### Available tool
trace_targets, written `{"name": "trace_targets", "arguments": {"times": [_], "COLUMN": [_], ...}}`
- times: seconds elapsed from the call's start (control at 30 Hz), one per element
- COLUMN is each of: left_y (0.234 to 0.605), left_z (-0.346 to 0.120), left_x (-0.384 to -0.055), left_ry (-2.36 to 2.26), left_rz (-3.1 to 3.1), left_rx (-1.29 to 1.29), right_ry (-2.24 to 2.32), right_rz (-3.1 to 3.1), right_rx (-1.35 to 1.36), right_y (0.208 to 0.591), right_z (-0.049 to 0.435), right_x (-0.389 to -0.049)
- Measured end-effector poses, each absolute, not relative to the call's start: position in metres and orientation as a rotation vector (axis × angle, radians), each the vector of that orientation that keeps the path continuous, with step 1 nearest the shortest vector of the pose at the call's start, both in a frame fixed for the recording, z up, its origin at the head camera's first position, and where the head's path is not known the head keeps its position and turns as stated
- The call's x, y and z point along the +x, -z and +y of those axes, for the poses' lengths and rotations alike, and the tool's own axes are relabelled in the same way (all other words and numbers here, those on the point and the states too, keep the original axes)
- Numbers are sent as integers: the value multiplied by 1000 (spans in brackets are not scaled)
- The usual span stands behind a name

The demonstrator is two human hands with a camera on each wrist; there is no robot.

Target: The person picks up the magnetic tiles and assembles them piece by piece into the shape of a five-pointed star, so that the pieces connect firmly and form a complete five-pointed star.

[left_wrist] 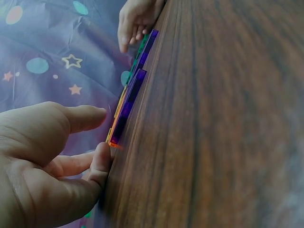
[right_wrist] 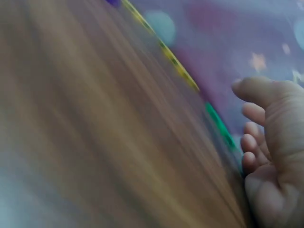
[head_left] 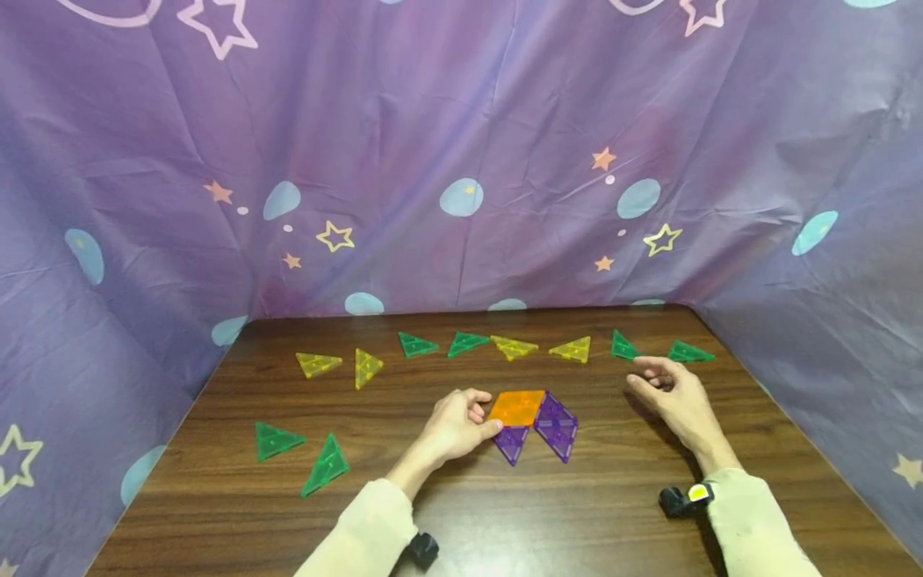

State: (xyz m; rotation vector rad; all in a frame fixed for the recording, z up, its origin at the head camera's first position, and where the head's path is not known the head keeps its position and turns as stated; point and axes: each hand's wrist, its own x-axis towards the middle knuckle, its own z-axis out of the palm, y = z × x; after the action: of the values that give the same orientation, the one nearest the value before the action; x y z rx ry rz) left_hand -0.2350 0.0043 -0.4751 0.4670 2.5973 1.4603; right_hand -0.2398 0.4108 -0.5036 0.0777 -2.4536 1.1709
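Note:
An orange translucent four-sided tile (head_left: 517,408) lies on the wooden table. Against its front edge sits a purple triangular tile (head_left: 512,443), and a purple piece (head_left: 556,426) with a diamond-like outline adjoins it on the right. My left hand (head_left: 459,426) is at the orange tile's left end. Its thumb overlaps the near left corner, while the other fingers are loosely bent beside the far left corner. Nothing is in my right hand (head_left: 676,398), which hovers with relaxed fingers over the table's right side. Nearest to it are two green triangular tiles, one (head_left: 623,345) partly behind the fingertips.
Yellow triangles (head_left: 574,349) and green triangles (head_left: 417,345) line the back of the table. Two more green triangles (head_left: 326,466) lie at the left front. Purple patterned cloth (head_left: 404,160) hangs behind and along both sides.

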Motion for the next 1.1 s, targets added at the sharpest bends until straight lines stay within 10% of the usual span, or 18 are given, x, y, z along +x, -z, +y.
{"name": "trace_targets", "arguments": {"times": [0.33,1.1], "left_y": [472,455], "left_z": [7,25], "left_x": [-236,-251], "left_ry": [-1441,-1493], "left_rz": [2593,2669], "left_rx": [448,618], "right_ry": [-1036,-965], "right_rz": [-2367,-2646], "right_rx": [-263,-101], "right_y": [505,502], "right_z": [475,487], "right_x": [-235,-244]}}
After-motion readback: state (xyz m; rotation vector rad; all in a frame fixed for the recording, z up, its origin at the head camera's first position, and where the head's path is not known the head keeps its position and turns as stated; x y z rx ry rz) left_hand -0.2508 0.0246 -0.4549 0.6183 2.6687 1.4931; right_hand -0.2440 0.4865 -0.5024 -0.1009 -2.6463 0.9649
